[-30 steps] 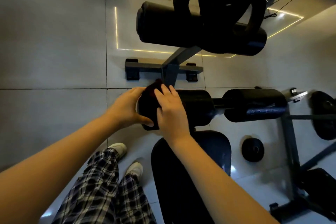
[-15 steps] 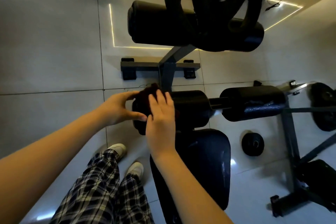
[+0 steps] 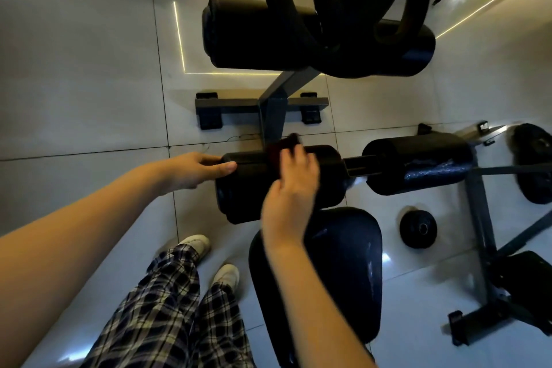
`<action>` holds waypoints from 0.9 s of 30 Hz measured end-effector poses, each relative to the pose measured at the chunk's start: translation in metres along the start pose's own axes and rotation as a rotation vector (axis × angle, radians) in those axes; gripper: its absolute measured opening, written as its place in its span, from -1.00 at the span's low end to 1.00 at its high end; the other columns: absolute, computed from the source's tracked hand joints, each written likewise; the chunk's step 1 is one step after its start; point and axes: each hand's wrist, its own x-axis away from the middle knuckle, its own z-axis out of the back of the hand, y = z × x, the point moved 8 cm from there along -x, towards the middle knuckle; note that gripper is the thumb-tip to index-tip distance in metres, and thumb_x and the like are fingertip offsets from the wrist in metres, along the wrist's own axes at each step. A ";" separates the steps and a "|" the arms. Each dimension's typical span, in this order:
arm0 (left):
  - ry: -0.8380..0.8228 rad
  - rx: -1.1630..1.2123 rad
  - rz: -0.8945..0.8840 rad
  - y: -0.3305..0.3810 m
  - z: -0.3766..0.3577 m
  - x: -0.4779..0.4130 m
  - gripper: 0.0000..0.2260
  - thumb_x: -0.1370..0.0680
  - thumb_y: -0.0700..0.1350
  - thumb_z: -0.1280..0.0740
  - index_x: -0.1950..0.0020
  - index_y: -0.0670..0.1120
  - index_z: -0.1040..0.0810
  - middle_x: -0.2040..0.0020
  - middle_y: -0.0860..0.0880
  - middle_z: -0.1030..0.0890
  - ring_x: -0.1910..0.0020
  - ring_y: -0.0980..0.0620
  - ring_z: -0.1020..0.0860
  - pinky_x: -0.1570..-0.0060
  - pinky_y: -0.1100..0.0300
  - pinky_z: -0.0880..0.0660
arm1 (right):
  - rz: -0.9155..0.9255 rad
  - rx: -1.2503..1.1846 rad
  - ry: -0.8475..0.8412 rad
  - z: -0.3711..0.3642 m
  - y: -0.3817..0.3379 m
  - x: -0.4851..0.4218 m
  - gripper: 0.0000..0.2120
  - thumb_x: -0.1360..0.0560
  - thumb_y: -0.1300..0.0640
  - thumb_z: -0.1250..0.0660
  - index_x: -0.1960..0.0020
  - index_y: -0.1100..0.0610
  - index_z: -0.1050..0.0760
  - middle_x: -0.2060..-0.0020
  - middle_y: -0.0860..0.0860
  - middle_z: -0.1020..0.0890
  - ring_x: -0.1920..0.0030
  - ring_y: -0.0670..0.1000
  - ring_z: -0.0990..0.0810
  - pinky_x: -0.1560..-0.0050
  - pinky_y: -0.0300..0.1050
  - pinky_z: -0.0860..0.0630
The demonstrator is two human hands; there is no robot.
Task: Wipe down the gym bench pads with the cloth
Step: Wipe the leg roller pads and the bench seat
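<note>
Cloth (image 3: 283,145) on top of the near roller pad (image 3: 254,194) | left hand (image 3: 197,169) grips the pad's left end, thumb on top | right hand (image 3: 288,188) lies on the cloth, too blurry to tell if gripping or pressing

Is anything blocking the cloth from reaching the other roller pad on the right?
Nothing visible does: only the bare connecting bar lies between the cloth and the right roller pad.

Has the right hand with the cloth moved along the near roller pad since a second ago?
Yes. The right hand and cloth slid rightward along the near roller pad, away from its left end, which the left hand holds, toward the middle bar.
</note>
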 end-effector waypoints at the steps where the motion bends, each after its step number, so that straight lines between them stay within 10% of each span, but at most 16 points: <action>1: -0.003 0.065 0.014 -0.002 -0.003 -0.001 -0.06 -0.22 0.50 -0.28 -0.46 -0.01 -0.35 -0.33 -0.03 -0.47 -0.38 -0.03 -0.37 -0.40 -0.07 -0.30 | 0.077 0.017 -0.019 -0.009 -0.021 0.013 -0.54 -0.47 0.31 -0.17 -0.36 0.21 -0.42 -0.39 0.14 -0.41 -0.45 0.17 -0.27 -0.37 0.18 -0.35; 7: 0.116 0.092 -0.101 -0.001 -0.012 0.003 -0.51 -0.62 0.10 -0.14 -0.54 0.01 -0.24 -0.45 -0.11 -0.41 -0.45 -0.09 -0.33 -0.39 0.01 -0.22 | 0.388 0.052 -0.206 -0.008 -0.023 0.014 -0.54 -0.47 0.32 -0.13 -0.36 0.25 -0.41 -0.34 0.19 -0.46 -0.41 0.18 -0.33 -0.41 0.10 -0.27; 12: 0.195 -0.243 -0.400 0.007 -0.030 0.021 -0.02 -0.37 0.15 -0.48 -0.60 0.01 0.06 -0.51 0.07 -0.16 -0.46 0.12 -0.16 -0.47 0.15 -0.14 | 0.034 -0.023 -0.135 0.029 0.072 -0.033 -0.51 -0.51 0.45 -0.19 -0.42 0.24 -0.33 -0.43 0.14 -0.34 -0.50 0.11 -0.14 -0.47 0.09 -0.17; 18: 0.139 -0.169 -0.292 -0.005 -0.026 0.008 0.10 -0.25 0.18 -0.47 -0.60 0.04 0.13 -0.55 -0.05 -0.17 -0.51 -0.05 -0.19 -0.45 0.04 -0.18 | -0.171 -0.081 0.025 0.017 0.046 -0.020 -0.54 -0.55 0.38 -0.14 -0.43 0.15 -0.33 -0.47 0.05 -0.29 -0.52 0.04 -0.09 -0.50 -0.04 -0.07; 24: 0.045 -0.142 -0.169 -0.006 -0.018 -0.002 -0.37 -0.52 -0.12 -0.41 -0.49 0.09 -0.17 -0.15 0.13 -0.45 -0.32 -0.01 -0.43 -0.22 0.18 -0.34 | 0.206 -0.068 -0.143 -0.020 -0.051 0.039 -0.56 -0.51 0.24 -0.11 -0.37 0.24 -0.41 -0.38 0.18 -0.42 -0.45 0.18 -0.25 -0.41 0.17 -0.28; 27: -0.066 -0.084 -0.116 -0.010 -0.013 -0.001 -0.39 -0.46 0.10 -0.44 -0.42 0.19 -0.21 -0.17 0.15 -0.50 -0.32 -0.02 -0.44 -0.37 0.05 -0.33 | 0.430 -0.027 -0.278 -0.015 -0.041 0.024 -0.56 -0.51 0.23 -0.06 -0.36 0.25 -0.42 -0.36 0.20 -0.44 -0.42 0.20 -0.30 -0.42 0.12 -0.26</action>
